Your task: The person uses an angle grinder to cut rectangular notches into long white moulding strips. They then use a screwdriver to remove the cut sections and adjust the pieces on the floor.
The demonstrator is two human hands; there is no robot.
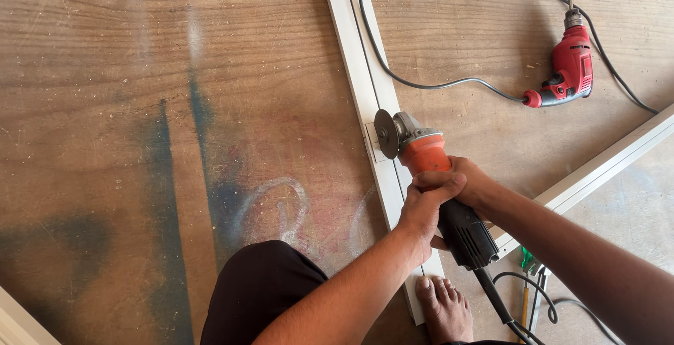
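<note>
Head view: we clench both hands, left (pixel 423 208) and right (pixel 469 182), around the grinder (pixel 430 176); its disc (pixel 385 134) lies ahead, on the strip (pixel 363 71) running lengthwise away.

The left half of the plywood surface (pixel 140 141) lies open, while the red drill (pixel 569 71), black cords (pixel 435 82) and white strips (pixel 361 71) crowd the right.

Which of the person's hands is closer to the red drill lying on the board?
Right. The right hand grips the orange grinder on the side facing the red drill; the left hand wraps the grinder's other side, farther from the drill.
</note>
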